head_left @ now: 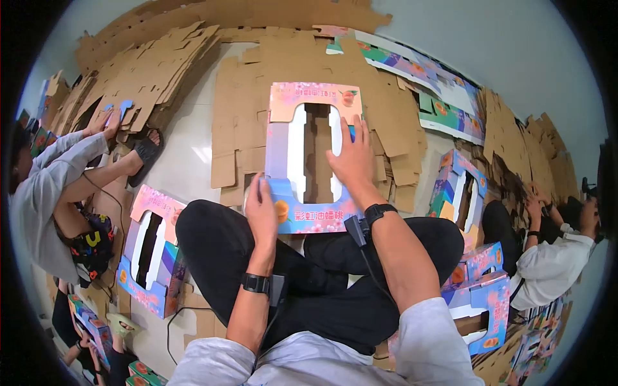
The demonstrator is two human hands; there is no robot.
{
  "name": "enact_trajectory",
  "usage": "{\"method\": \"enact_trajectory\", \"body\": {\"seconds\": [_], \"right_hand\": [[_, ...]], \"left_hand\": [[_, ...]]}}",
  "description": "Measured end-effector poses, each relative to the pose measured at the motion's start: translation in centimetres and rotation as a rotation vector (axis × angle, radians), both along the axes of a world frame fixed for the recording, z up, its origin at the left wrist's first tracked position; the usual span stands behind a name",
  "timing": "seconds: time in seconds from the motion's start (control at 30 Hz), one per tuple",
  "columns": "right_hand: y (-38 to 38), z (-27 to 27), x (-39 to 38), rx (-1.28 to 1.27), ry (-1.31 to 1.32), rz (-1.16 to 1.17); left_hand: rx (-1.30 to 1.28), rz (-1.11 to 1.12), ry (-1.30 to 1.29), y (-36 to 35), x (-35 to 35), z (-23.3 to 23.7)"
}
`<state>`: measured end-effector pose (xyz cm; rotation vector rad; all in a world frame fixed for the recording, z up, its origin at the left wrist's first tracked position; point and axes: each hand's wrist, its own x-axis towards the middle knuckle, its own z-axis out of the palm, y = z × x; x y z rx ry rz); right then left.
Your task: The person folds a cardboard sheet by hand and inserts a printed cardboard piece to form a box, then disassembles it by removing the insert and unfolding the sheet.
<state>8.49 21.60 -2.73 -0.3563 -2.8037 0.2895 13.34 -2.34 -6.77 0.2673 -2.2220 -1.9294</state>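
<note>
A colourful printed carton with a long oval opening in its top lies in front of my crossed legs. Through the opening brown cardboard shows. My left hand rests against the carton's left side near its lower corner, fingers pointing up and close together. My right hand lies over the carton's right side, fingers spread and reaching toward the peach picture near the upper corner. Both wrists wear black bands.
Flattened brown cardboard covers the floor ahead. Similar cartons stand at left, right and lower right. Printed sheets lie at the upper right. People sit at left and right.
</note>
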Motion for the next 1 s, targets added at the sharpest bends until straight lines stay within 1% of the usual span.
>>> {"method": "enact_trajectory", "body": {"seconds": [0.03, 0.13, 0.17, 0.27, 0.3, 0.4, 0.5, 0.6, 0.7, 0.77, 0.8, 0.87, 0.9, 0.97, 1.0], "right_hand": [[0.0, 0.0, 0.2, -0.006, -0.005, -0.003], [0.0, 0.0, 0.2, -0.021, 0.014, -0.002], [0.1, -0.1, 0.1, -0.019, 0.027, -0.002], [0.3, -0.4, 0.3, -0.011, 0.056, 0.002], [0.3, -0.3, 0.5, -0.019, 0.061, 0.003], [0.3, -0.2, 0.6, -0.033, 0.073, 0.000], [0.2, -0.5, 0.5, -0.026, 0.095, -0.004], [0.6, -0.9, 0.1, -0.022, 0.142, 0.010], [0.6, -0.2, -0.3, -0.010, 0.114, 0.008], [0.3, 0.2, -0.7, 0.008, 0.061, -0.007], [0.3, 0.1, -0.9, 0.004, 0.059, -0.014], [0.4, 0.0, -1.4, 0.001, 0.063, -0.027], [0.5, -0.2, -1.5, 0.002, 0.072, -0.020], [0.4, 0.0, -1.6, 0.001, 0.068, -0.016], [0.7, 0.2, -1.6, 0.007, 0.065, -0.015]], "left_hand": [[0.025, -0.053, -0.151, -0.1, 0.4, 1.5], [-0.072, -0.125, -0.018, -0.2, 0.0, 0.2], [-0.088, -0.105, 0.058, 0.0, -0.1, -0.3], [-0.201, -0.123, 0.040, 0.3, 0.6, 1.3], [-0.264, -0.112, 0.110, 0.5, 0.7, 1.5], [-0.287, -0.101, 0.069, 0.8, 0.8, 2.1], [-0.559, -0.048, -0.016, 0.8, 0.9, 2.5], [-0.520, -0.065, -0.058, 1.1, -0.3, 1.5], [-0.353, -0.063, -0.244, 0.9, -4.0, -2.2], [-0.309, -0.184, -0.266, 0.1, -6.3, -4.1], [-0.288, -0.245, -0.278, -0.3, -6.9, -3.9], [-0.296, -0.273, -0.340, -0.4, -7.4, -3.5], [-0.285, -0.285, -0.357, -0.1, -7.3, -1.9], [-0.368, -0.372, -0.536, -0.1, -9.4, -0.7], [-0.491, -0.482, -0.532, 0.1, -11.0, 0.4]]}}
